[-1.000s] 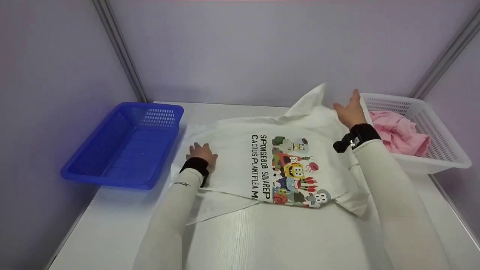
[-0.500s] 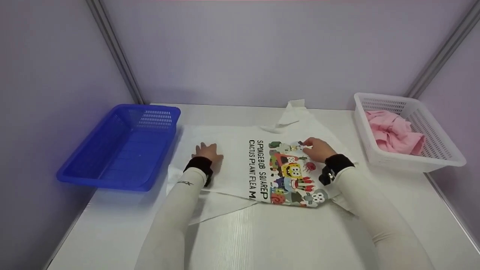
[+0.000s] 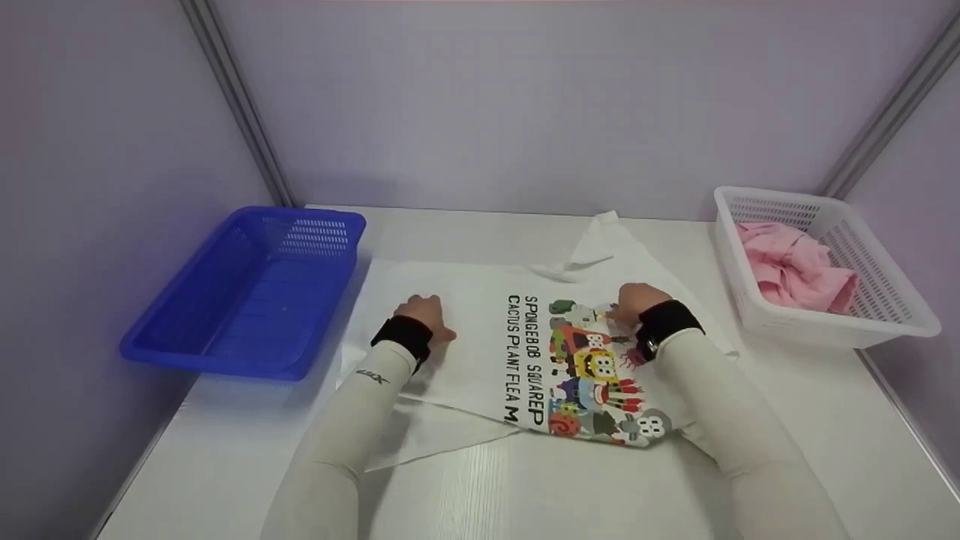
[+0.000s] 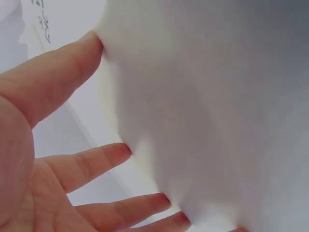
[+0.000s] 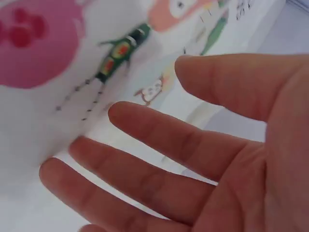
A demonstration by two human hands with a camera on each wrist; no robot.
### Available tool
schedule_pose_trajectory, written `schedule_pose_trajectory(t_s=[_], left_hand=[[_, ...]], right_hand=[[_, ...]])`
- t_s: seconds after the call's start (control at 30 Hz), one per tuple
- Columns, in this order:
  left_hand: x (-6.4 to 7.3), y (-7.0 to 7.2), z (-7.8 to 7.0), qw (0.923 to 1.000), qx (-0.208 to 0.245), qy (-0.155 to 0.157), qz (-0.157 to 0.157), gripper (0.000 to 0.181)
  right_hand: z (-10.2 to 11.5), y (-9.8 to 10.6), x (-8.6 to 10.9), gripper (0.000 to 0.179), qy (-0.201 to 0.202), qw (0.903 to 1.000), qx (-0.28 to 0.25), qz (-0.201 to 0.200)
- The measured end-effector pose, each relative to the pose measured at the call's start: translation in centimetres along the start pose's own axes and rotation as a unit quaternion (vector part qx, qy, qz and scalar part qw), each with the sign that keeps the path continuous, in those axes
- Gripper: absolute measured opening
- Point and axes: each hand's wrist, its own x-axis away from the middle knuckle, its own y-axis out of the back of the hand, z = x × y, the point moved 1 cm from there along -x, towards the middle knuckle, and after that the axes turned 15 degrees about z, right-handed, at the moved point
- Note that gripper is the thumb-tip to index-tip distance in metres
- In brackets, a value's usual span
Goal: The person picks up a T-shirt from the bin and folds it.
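Note:
A white T-shirt (image 3: 465, 300) with a cartoon print and black lettering lies spread on the table, its far right part folded up in a loose peak. My left hand (image 3: 425, 315) rests on the plain left part of the shirt. In the left wrist view its fingers (image 4: 96, 162) are spread and fairly straight, tips touching the cloth. Over the upper right of the print is my right hand (image 3: 636, 301). The right wrist view shows its fingers (image 5: 154, 128) extended and apart, with fingertips at the printed cloth and nothing gripped.
A blue plastic basket (image 3: 247, 367) stands at the left of the table. At the right is a white basket (image 3: 832, 328) with a crumpled pink cloth (image 3: 795, 270) in it. Pale partition walls (image 3: 510, 105) close off the back and sides.
My right hand has come from beside the white basket left and nearer, onto the print. The shirt's raised far corner has dropped and lies flatter. My left hand has stayed on the shirt, shifting slightly right.

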Motion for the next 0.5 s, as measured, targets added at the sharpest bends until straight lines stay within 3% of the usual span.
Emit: schedule_pose_trajectory(t_s=[0.07, 0.1, 0.13, 0.17, 0.2, 0.23, 0.3, 0.33, 0.37, 0.4, 0.43, 0.47, 0.5], left_hand=[[0.1, -0.1, -0.2, 1.0000, -0.004, 0.006, -0.006, 0.070], [0.1, -0.1, -0.3, 0.9999, -0.005, 0.008, -0.010, 0.071], [0.1, -0.2, -0.4, 0.9999, -0.004, 0.009, -0.012, 0.072], [0.2, -0.3, -0.5, 0.9998, -0.003, 0.009, -0.015, 0.072], [0.1, -0.3, -0.6, 0.9998, -0.004, 0.009, -0.016, 0.072], [0.1, -0.4, -0.7, 0.9998, -0.006, 0.007, -0.017, 0.072], [0.0, -0.5, -0.8, 0.9998, -0.008, 0.001, -0.018, 0.073], [0.0, -0.6, -0.8, 0.9998, -0.008, 0.000, -0.020, 0.072], [0.0, -0.6, -0.8, 0.9997, -0.010, 0.000, -0.022, 0.072], [-0.1, -0.6, -0.7, 0.9997, -0.011, 0.000, -0.023, 0.073], [0.0, -0.6, -0.7, 0.9997, -0.010, 0.001, -0.024, 0.072], [0.0, -0.6, -0.6, 0.9996, -0.010, 0.002, -0.025, 0.073], [0.0, -0.6, -0.5, 0.9996, -0.009, 0.003, -0.025, 0.073]], right_hand=[[0.3, 0.5, -1.2, 0.034, 0.028, 0.9909, -0.128, -0.033], [0.6, 0.7, -1.9, 0.038, 0.051, 0.9746, -0.214, -0.042], [0.9, 0.8, -2.5, 0.042, 0.076, 0.9461, -0.312, -0.045], [1.2, 0.8, -3.1, 0.047, 0.092, 0.9055, -0.412, -0.040], [1.5, 0.8, -3.5, 0.053, 0.103, 0.8548, -0.508, -0.029], [1.8, 0.8, -3.9, 0.057, 0.107, 0.7969, -0.594, -0.016], [2.4, 0.7, -4.3, 0.065, 0.114, 0.6898, -0.715, 0.010], [2.7, 0.6, -4.6, 0.068, 0.115, 0.6492, -0.752, 0.020], [3.1, 0.5, -4.8, 0.071, 0.115, 0.6196, -0.776, 0.030], [3.5, 0.4, -5.0, 0.072, 0.121, 0.5996, -0.790, 0.037], [3.9, 0.3, -5.3, 0.073, 0.129, 0.5941, -0.793, 0.041], [4.4, 0.2, -5.6, 0.073, 0.140, 0.6019, -0.785, 0.044], [4.8, 0.1, -6.1, 0.073, 0.150, 0.6160, -0.772, 0.044]])
